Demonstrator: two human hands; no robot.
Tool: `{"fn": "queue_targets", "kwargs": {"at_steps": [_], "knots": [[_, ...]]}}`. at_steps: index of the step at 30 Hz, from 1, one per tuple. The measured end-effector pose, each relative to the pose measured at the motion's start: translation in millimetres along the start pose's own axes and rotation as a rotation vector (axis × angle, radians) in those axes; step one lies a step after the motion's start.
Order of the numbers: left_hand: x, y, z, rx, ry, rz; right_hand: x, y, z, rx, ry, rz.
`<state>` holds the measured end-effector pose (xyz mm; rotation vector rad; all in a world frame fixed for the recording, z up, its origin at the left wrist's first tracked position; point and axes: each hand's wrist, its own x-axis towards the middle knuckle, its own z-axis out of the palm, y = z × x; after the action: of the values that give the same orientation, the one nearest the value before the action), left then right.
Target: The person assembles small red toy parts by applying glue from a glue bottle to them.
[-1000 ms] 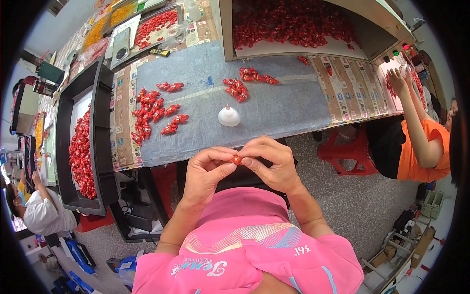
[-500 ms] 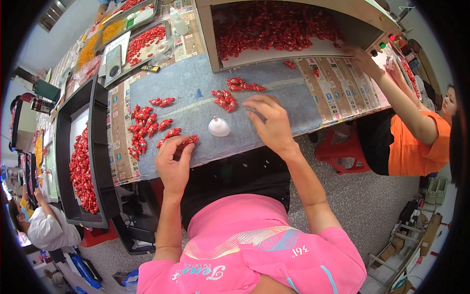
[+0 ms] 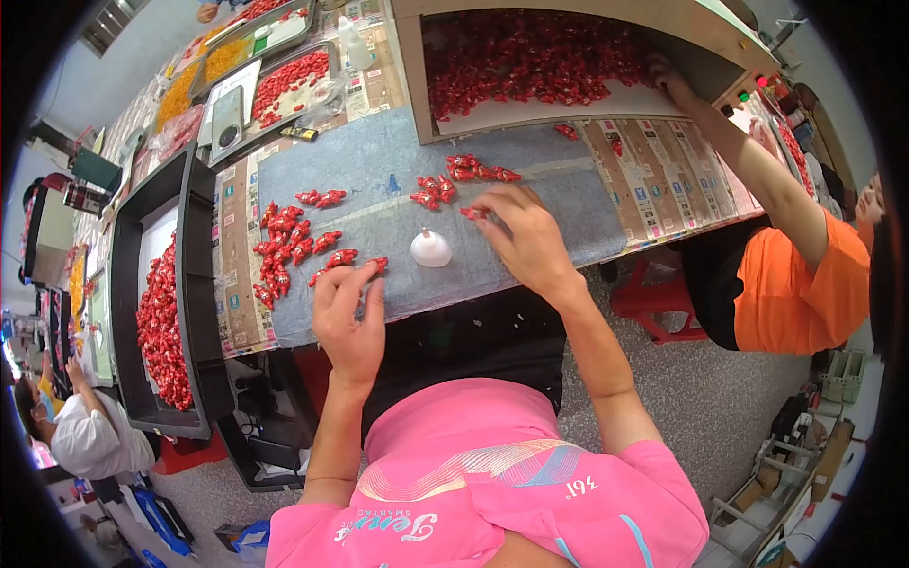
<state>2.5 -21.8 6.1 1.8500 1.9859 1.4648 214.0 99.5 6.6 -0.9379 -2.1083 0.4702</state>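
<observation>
My right hand [image 3: 527,244] pinches a small red figure-like piece [image 3: 471,213] between thumb and fingertips, just below a small cluster of similar red pieces [image 3: 433,192]. My left hand [image 3: 348,319] is over the mat's near edge, its thumb and fingers apart with nothing between them. Just past its fingertips lies a red piece [image 3: 378,264], at the end of a row leading to a larger red group [image 3: 281,237]. Between my hands stands a white squat bottle [image 3: 431,249] with a narrow tip. All of this rests on a blue-grey mat [image 3: 369,189].
A black tray [image 3: 196,284] of red pieces stands left. A wooden-sided box [image 3: 410,80] full of them stands at the back; a co-worker's hand [image 3: 670,80] reaches into it. Trays, a phone [image 3: 227,123] and a clear bottle [image 3: 357,45] lie back left.
My right hand has taken a red piece from the near cluster. My left hand has let go of its piece and drawn slightly back. The co-worker's arm has reached further into the box.
</observation>
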Motion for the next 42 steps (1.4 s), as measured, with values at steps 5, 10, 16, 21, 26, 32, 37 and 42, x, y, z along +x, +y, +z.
{"fn": "queue_targets", "kwargs": {"at_steps": [5,10,16,21,26,32,37,42], "knots": [[-20,33,0,-0.444,-0.142,-0.141,-27,-47,-23,0.278,-0.181,0.043],[-31,39,9,-1.271,-0.486,-0.684,-43,-71,-25,0.426,-0.288,-0.025],[-29,26,-2,-1.380,-0.575,-0.822,-38,-66,-25,0.579,-0.349,0.114],[-33,16,-6,-1.487,-0.404,-0.929,-17,-48,12,0.229,0.012,0.174],[-33,14,-3,-1.605,-0.358,-0.980,-13,-36,41,0.343,-0.075,0.129],[-36,13,-2,-1.603,-0.332,-1.040,-24,-56,6,0.416,-0.022,0.152],[-32,15,1,-1.575,-0.372,-1.025,-45,-51,-25,0.424,-0.020,0.218],[-29,19,4,-1.505,-0.393,-1.043,-60,-62,-34,0.713,0.218,0.394]]}}
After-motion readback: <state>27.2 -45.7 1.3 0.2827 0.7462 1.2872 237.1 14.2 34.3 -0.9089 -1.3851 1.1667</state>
